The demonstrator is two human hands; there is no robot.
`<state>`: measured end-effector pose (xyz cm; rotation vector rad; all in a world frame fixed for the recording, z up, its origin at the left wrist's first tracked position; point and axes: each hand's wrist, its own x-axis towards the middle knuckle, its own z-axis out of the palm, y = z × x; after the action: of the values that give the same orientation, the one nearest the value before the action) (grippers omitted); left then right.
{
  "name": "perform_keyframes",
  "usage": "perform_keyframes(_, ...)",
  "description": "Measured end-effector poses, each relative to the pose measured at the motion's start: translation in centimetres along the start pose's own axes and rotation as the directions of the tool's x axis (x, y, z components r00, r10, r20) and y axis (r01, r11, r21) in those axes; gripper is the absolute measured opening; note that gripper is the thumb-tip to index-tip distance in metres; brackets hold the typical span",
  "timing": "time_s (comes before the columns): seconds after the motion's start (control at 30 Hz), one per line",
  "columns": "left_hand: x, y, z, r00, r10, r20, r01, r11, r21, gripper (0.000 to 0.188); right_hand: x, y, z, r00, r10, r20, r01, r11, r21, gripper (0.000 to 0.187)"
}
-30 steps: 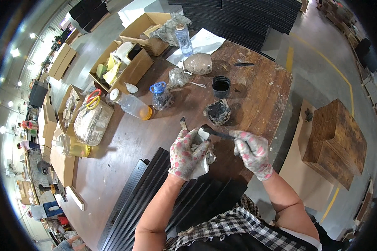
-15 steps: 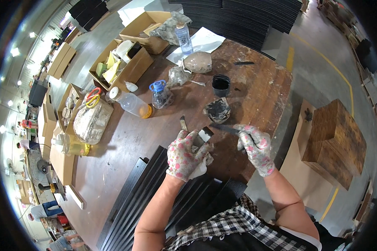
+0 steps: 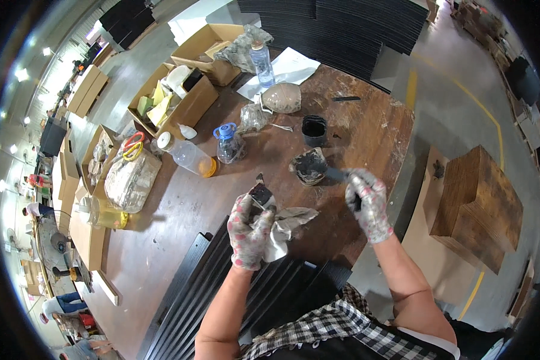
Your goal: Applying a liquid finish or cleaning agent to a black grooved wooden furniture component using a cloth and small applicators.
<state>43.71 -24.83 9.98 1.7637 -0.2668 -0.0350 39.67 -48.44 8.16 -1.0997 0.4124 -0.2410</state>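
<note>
My left hand [image 3: 249, 235], in a white glove with pink spots, is closed around a small scraper [image 3: 261, 195] whose blade is smeared black. A crumpled white cloth [image 3: 291, 223] hangs from the same hand. My right hand [image 3: 368, 205], gloved alike, grips a dark flat spatula [image 3: 335, 174]. Its tip reaches the edge of a shallow bowl [image 3: 309, 165] coated with black paste; whether it touches is hard to see. Just beyond the bowl stands a black cup [image 3: 315, 129]. Dark ribbed strips [image 3: 270, 294] lie under my left forearm.
Bottles, including a clear one with an orange base [image 3: 189, 156] and a blue-capped one [image 3: 228, 144], stand on the brown table [image 3: 375, 129]. Open cardboard boxes [image 3: 180, 105] and orange-handled scissors [image 3: 134, 147] are at the left. Wood-patterned panels [image 3: 477, 207] are stacked at the right.
My left hand has drawn left and slightly nearer, carrying the scraper and cloth away from the spatula. The spatula in my right hand has shifted right and up to the bowl's edge.
</note>
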Motion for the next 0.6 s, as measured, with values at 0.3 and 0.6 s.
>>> perform_keyframes(0.3,-3.5,0.3,0.0,0.979,-0.149,0.137,0.169,0.974,-0.149,0.036,11.5,-3.1,2.4,0.845,-0.485,0.226,0.475,0.486,-0.733,0.022)
perform_keyframes(0.6,-5.8,0.0,-1.4,0.945,-0.211,0.249,0.321,0.738,-0.593,0.042,1.1,-0.5,5.4,0.783,0.067,0.619,0.124,0.958,-0.260,0.021)
